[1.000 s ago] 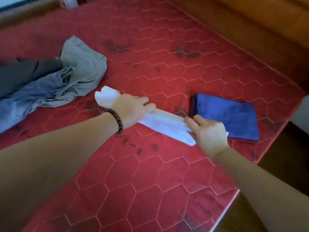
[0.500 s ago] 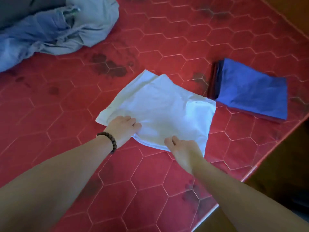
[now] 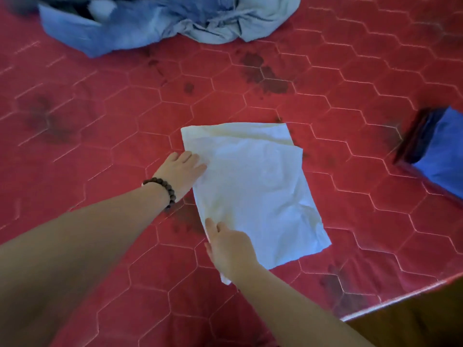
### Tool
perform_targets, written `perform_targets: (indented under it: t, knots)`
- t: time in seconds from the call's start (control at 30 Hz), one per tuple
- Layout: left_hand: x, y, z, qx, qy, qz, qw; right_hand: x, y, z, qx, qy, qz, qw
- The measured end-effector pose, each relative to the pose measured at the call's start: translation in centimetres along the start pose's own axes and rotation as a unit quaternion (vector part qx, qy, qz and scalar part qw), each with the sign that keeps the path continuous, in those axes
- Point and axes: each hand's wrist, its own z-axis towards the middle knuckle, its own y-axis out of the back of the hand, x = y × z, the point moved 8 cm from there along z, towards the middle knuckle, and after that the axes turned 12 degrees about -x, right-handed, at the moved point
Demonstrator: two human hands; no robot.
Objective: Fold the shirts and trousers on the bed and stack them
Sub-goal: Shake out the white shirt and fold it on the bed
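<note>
White shirt [image 3: 253,186], folded into a rough rectangle, lies flat on the red quilted mattress [image 3: 125,116]. At the shirt's left edge the left hand [image 3: 179,171], a bead bracelet [image 3: 162,190] on its wrist, rests with straight fingers touching the cloth. At the shirt's near-left corner the right hand [image 3: 229,249] pinches the edge, thumb on top, fingers hidden. Beyond the shirt lies a crumpled heap of blue and grey clothes [image 3: 175,18]; well to the shirt's right sits a folded blue stack [image 3: 441,151].

One head-worn view (wide-angle) looks steeply down, close over the bed [image 3: 100,116].
</note>
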Motion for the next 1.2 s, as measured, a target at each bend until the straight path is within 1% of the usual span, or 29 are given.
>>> perform_targets:
  t: [0.1,0.17,0.23,0.27,0.3,0.37,0.43,0.53,0.63,0.73,0.8,0.83,0.87,0.9,0.93,1.0,1.03,1.07,1.13,1.2]
  knots:
    - [0.2,-0.9,-3.0,0.021,0.063,-0.054,0.996,-0.7,1.1,0.0,-0.063,-0.016,-0.008,0.998]
    - [-0.9,-0.7,-4.0,0.002,0.114,-0.098,0.989,-2.1,1.8,0.3,-0.091,-0.01,-0.007,0.996]
    - [-3.2,-0.3,-4.3,-0.037,0.142,-0.139,0.979,-3.9,2.6,1.1,-0.123,0.001,-0.016,0.992]
    - [-4.7,-0.1,-4.2,-0.06,0.143,-0.161,0.975,-4.7,2.6,1.7,-0.12,0.013,-0.018,0.993]
    - [-6.4,0.1,-4.0,-0.082,0.141,-0.186,0.969,-5.4,2.2,2.3,-0.098,0.03,-0.022,0.995]
    - [-9.1,-0.1,-3.3,-0.104,0.154,-0.224,0.957,-7.0,0.7,3.5,-0.032,0.067,-0.039,0.996]
    - [-10.7,-1.3,-2.9,-0.086,0.19,-0.235,0.949,-8.8,-0.5,4.1,-0.002,0.101,-0.078,0.992]
    - [-11.5,-3.3,-3.1,-0.069,0.231,-0.204,0.949,-12.3,-0.6,4.2,-0.015,0.122,-0.116,0.986]
    - [-11.6,-4.0,-3.6,-0.085,0.251,-0.195,0.944,-17.5,1.1,3.9,-0.052,0.072,-0.157,0.984]
    - [-11.8,-4.1,-3.7,-0.095,0.254,-0.198,0.942,-21.9,2.3,2.7,-0.053,0.0,-0.177,0.983]
    - [-11.8,-3.7,-3.5,-0.102,0.266,-0.193,0.939,-22.5,3.1,2.2,-0.076,-0.031,-0.176,0.981]
    - [-11.9,-3.4,-3.5,-0.109,0.271,-0.19,0.937,-21.8,3.6,2.1,-0.105,-0.032,-0.17,0.979]
    - [-12.3,-3.1,-3.6,-0.117,0.269,-0.191,0.937,-20.5,4.1,2.0,-0.137,-0.018,-0.153,0.979]
    - [-13.0,-2.8,-3.6,-0.128,0.254,-0.198,0.938,-18.8,4.2,1.9,-0.161,0.013,-0.125,0.979]
    - [-13.9,-2.5,-3.7,-0.136,0.23,-0.208,0.941,-17.0,3.7,1.6,-0.167,0.063,-0.097,0.979]
    - [-15.4,-2.4,-4.2,-0.141,0.187,-0.218,0.948,-14.8,2.0,0.6,-0.137,0.153,-0.085,0.975]
    - [-15.4,-2.4,-4.6,-0.142,0.175,-0.219,0.949,-14.9,1.5,0.1,-0.121,0.17,-0.097,0.973]
    - [-15.2,-2.4,-4.9,-0.147,0.165,-0.223,0.95,-16.0,1.4,0.0,-0.116,0.165,-0.11,0.973]
    - [-14.0,-2.3,-5.6,-0.169,0.137,-0.233,0.948,-18.9,2.4,0.1,-0.112,0.122,-0.138,0.976]
    - [-12.0,-2.4,-6.7,-0.187,0.119,-0.221,0.95,-21.7,3.8,0.1,-0.102,0.102,-0.161,0.976]
